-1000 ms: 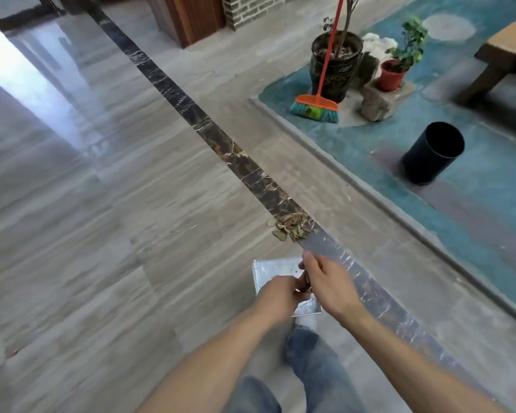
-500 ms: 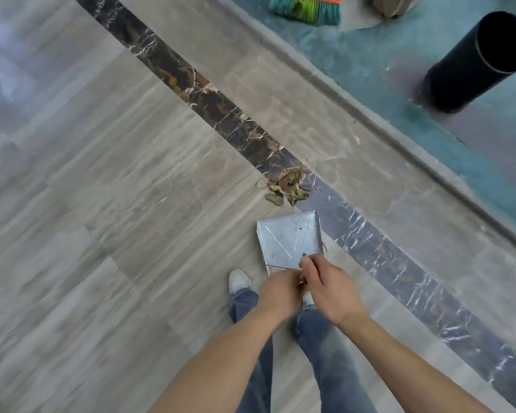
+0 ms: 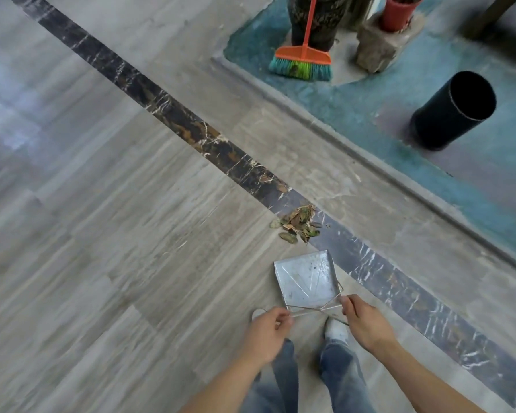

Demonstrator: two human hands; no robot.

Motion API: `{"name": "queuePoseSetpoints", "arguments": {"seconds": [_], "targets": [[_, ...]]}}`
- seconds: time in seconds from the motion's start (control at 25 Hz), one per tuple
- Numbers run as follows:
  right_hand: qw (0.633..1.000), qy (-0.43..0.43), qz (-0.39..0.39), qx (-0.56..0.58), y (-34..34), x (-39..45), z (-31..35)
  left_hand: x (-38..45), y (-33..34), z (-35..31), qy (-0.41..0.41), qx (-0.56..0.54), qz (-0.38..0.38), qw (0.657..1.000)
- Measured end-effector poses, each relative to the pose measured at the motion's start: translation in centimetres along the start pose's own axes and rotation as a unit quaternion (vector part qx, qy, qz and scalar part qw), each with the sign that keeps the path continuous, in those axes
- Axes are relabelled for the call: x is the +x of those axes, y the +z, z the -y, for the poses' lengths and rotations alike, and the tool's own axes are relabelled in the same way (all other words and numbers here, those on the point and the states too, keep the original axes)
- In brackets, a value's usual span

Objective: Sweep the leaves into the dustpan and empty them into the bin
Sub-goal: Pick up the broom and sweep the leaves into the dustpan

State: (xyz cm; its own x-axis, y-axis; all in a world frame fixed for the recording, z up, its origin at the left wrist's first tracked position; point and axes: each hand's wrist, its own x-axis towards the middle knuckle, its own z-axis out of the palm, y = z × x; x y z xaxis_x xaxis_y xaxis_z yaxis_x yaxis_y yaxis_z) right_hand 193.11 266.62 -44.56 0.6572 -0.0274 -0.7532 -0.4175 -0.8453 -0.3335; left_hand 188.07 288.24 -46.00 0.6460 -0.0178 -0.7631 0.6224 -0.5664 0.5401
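Where the dark veined marble strip (image 3: 227, 153) crosses the grey wood-grain floor (image 3: 108, 248), small heap of dry brown and green leaves (image 3: 299, 224) lying loose, partly on the strip. Just below the heap, apart from it: flat square metal dustpan (image 3: 306, 278), dull silver, scratched, creased diagonally, pan bare inside, open edge toward the leaves. Thin wire handle (image 3: 313, 310) crossed at the pan's near edge. Left hand (image 3: 265, 333): grip closed, fingers pinching the left wire end. Right hand (image 3: 367, 324): grip closed, fingers pinching the right wire end. Black cylindrical bin (image 3: 452, 111) standing on the teal rough-textured surface (image 3: 399, 84) beyond a raised grey kerb (image 3: 355, 144), well apart from the leaves; interior dark, contents not discernible. Broom (image 3: 301, 62), orange plastic head, green-blue bristles, leaning against a dark patterned planter (image 3: 325, 19). Red pot (image 3: 398, 13) on a rough stone block (image 3: 376, 49).
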Motion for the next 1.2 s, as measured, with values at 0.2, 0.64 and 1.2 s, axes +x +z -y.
{"name": "queuePoseSetpoints", "arguments": {"seconds": [0.2, 0.64, 1.2], "targets": [[0.99, -0.088, -0.074, -0.086, -3.5, -1.3, 10.7, -3.9, -12.5, -0.2, 0.063, 0.045, -0.12, 0.99], [0.847, -0.387, -0.32, -0.174, -17.1, -3.0, 35.5, -7.7, -37.9, -10.6, 0.191, 0.227, -0.405, 0.865], [0.851, -0.32, -0.391, -0.143, -35.5, 16.2, 56.4, 13.3, -62.6, -33.7, 0.293, 0.373, -0.384, 0.793]]}}
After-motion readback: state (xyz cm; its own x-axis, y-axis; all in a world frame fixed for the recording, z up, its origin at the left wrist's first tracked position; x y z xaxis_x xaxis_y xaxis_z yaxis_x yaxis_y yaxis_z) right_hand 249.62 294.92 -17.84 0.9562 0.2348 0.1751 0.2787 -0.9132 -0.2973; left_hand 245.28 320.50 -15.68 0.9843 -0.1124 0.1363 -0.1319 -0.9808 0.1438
